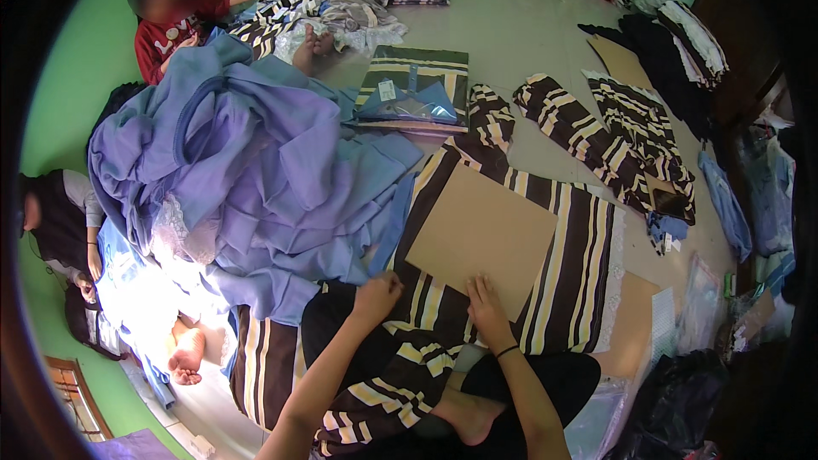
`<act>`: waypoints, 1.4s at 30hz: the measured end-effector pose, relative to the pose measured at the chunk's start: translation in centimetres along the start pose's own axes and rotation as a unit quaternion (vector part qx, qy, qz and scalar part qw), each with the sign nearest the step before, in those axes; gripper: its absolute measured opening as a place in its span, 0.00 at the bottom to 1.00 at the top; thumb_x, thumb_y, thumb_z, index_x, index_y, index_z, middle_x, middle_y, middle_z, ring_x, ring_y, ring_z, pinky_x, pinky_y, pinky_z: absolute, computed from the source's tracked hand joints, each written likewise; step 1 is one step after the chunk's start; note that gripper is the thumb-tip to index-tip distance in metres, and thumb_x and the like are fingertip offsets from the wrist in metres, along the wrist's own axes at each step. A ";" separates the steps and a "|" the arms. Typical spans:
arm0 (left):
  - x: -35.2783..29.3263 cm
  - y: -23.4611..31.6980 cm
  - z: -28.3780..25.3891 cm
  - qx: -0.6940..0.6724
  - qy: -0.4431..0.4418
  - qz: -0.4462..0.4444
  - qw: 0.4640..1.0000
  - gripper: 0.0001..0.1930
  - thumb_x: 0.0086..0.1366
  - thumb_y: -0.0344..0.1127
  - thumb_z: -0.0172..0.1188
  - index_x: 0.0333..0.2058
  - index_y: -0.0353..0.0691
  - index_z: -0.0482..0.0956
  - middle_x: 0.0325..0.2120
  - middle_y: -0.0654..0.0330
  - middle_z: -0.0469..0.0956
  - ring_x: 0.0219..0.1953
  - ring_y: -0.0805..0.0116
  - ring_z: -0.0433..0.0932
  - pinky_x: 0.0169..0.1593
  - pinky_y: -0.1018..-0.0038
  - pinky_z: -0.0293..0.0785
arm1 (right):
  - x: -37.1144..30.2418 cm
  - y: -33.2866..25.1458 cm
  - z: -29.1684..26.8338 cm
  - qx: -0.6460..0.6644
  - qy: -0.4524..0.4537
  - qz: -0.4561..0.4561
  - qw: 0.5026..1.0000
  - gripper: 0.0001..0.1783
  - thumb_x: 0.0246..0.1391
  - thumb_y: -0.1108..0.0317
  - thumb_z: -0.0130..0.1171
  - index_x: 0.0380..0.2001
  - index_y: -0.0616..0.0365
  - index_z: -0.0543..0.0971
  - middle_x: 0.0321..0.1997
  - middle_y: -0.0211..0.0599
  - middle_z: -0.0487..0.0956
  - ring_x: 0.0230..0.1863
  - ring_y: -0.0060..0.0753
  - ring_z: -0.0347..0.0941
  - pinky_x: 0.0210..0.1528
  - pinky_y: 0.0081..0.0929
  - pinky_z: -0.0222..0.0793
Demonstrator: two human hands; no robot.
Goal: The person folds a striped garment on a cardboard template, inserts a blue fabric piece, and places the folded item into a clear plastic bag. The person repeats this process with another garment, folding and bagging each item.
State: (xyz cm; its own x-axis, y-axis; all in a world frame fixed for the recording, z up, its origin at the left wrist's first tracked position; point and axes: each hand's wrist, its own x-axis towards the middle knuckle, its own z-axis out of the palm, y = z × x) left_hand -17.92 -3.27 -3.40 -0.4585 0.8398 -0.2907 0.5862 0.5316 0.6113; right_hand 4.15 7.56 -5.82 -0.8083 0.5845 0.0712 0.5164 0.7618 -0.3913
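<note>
In front of me a dark brown, cream and yellow striped garment [575, 255] is spread out with one sleeve [584, 132] stretched away from me. A flat square of brown cardboard [481, 234] lies tilted on top of it. My right hand [487, 307] rests with fingers extended on the cardboard's near edge. My left hand [379, 296] is closed at the garment's left edge, its fingers curled on the cloth beside a blue strip. More of the striped cloth [383, 392] drapes across my legs.
A large heap of blue-violet cloth [256, 170] fills the left. Beyond the garment stands a stack of folded, bagged garments [417, 89]. Another cardboard sheet [629, 324] and a black plastic bag [673, 400] lie right. Other people sit at left; one wears a red shirt [170, 34].
</note>
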 end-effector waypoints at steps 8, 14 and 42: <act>1.8 -2.3 0.4 -0.037 0.056 -0.168 0.984 0.17 0.49 0.45 0.57 0.24 0.33 0.74 0.18 0.48 0.74 0.25 0.51 0.74 0.30 0.64 0.69 | -1.3 -1.6 0.1 0.031 0.044 -0.009 0.998 0.27 0.44 0.76 0.49 0.51 0.62 0.61 0.57 0.44 0.60 0.58 0.43 0.56 0.58 0.42 0.51; 1.5 -4.5 1.2 -0.186 0.038 -0.117 0.975 0.15 0.45 0.39 0.62 0.24 0.33 0.69 0.16 0.57 0.72 0.20 0.68 0.71 0.26 0.74 0.66 | -1.1 -1.6 1.2 -0.019 -0.062 -0.089 0.994 0.29 0.43 0.77 0.48 0.53 0.60 0.59 0.57 0.42 0.60 0.58 0.42 0.56 0.58 0.44 0.49; 21.9 3.9 -2.2 -0.062 0.185 0.187 0.963 0.14 0.51 0.40 0.54 0.31 0.35 0.70 0.25 0.51 0.73 0.29 0.50 0.71 0.33 0.62 0.66 | 11.3 -1.8 2.5 0.044 -0.119 0.040 0.991 0.48 0.33 0.43 0.59 0.59 0.32 0.49 0.66 0.31 0.39 0.66 0.45 0.31 0.57 0.64 0.28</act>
State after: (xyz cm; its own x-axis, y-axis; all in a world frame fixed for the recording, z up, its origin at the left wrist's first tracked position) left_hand -27.13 17.01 -5.79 -0.4521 0.8605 0.2349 0.6820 0.1638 0.7127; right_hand -6.59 12.11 -6.59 -0.8148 0.5519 -0.1773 0.5634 0.6819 -0.4665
